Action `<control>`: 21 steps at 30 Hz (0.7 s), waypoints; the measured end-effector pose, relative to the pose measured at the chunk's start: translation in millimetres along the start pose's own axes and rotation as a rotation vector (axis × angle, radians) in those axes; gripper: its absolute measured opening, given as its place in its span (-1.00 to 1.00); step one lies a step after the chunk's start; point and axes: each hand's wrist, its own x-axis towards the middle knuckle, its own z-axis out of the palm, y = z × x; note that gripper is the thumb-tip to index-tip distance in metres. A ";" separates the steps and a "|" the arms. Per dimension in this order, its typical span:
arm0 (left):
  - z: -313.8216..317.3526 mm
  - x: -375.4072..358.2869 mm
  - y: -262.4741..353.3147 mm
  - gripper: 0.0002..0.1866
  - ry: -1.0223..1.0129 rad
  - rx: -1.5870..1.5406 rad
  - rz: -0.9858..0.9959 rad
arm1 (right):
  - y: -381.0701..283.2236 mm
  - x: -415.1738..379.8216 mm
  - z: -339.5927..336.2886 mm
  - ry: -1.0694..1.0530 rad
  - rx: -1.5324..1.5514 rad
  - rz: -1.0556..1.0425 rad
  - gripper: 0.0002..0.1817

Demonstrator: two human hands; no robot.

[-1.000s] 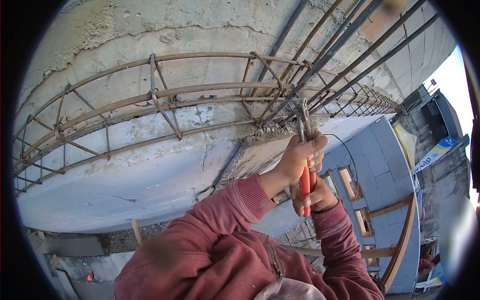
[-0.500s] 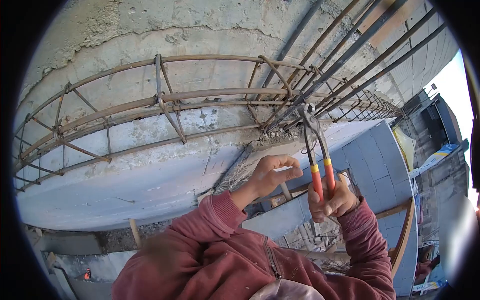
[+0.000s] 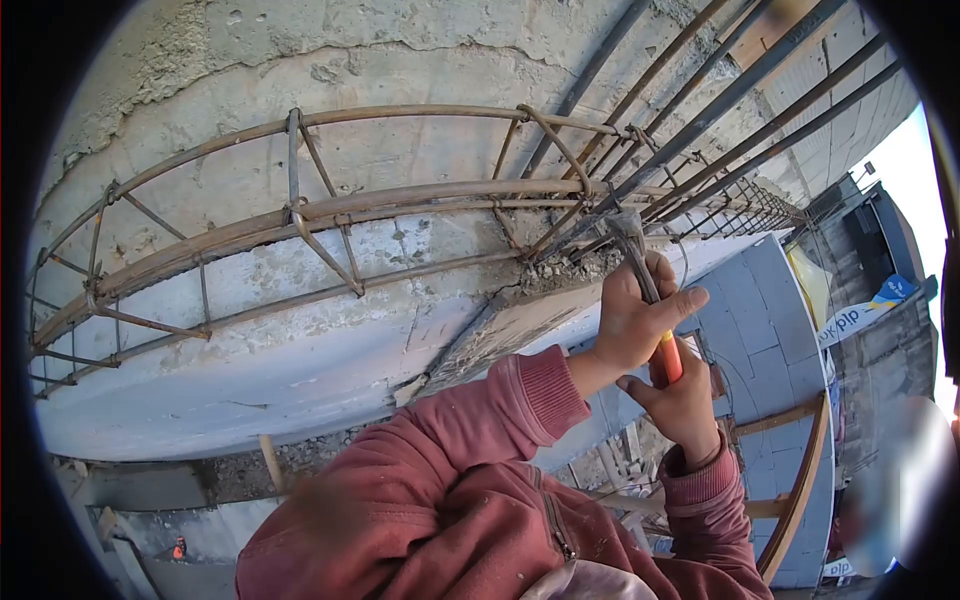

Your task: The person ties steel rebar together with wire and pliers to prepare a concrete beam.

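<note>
A pair of end-cutting pincers point(image 3: 667, 355) with orange, yellow-banded handles is held upright, jaws up against the bars of the rebar cage. My right hand point(image 3: 685, 400) is closed round the handles, its thumb sticking out to the left. Higher up, my left hand point(image 3: 638, 320) wraps the metal arms below the jaws, thumb pointing right; part of the tool is hidden behind it. A thin wire point(image 3: 685, 262) curves beside the jaws and my left fingers. Just behind lies the rebar cage point(image 3: 400, 198), where several straight bars point(image 3: 740, 92) cross it.
A rough concrete wall point(image 3: 400, 80) rises behind the cage. Below it runs a pale smooth face point(image 3: 250, 350). Grey panels point(image 3: 760, 330) and a curved wooden board point(image 3: 800, 490) are at right. Far down at lower left is a person in orange point(image 3: 179, 548).
My left hand has moved up and right from the open air onto the pincers' arms. The pincers have turned, so the handles now overlap. My right hand has shifted slightly.
</note>
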 end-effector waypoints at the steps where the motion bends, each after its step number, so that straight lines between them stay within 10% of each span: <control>1: -9.5 -2.4 4.6 -0.60 -0.100 0.009 0.021 | 11.0 3.6 -1.0 -0.268 0.312 0.021 -0.67; 2: -27.3 -0.6 3.2 -0.27 -0.205 0.095 0.050 | 22.1 8.9 -2.1 -0.533 0.629 0.034 -0.67; 4: -23.5 -3.3 0.5 -0.21 -0.283 -0.169 -0.037 | 32.2 19.2 4.3 -1.313 1.490 0.270 -0.64; 7: -21.3 -7.3 1.9 -0.28 -0.343 -0.328 -0.201 | 45.5 27.6 20.1 -1.399 1.517 0.194 -0.58; 13: 10.0 -2.1 -9.1 -0.48 0.106 -0.046 -0.092 | 16.6 -1.6 24.3 0.265 0.239 -0.267 -0.68; 15: 6.6 -3.6 -7.9 -0.44 0.100 0.119 -0.007 | 10.2 -0.2 19.0 0.296 0.115 -0.164 -0.62; 19: -41.4 1.9 16.3 -0.31 -0.277 0.440 0.198 | 14.7 -3.2 24.6 -0.357 0.691 0.007 -0.65; 21: -42.3 -1.1 25.5 -0.45 -0.412 0.029 -0.009 | 8.4 -10.5 26.0 -0.854 1.197 0.195 -0.67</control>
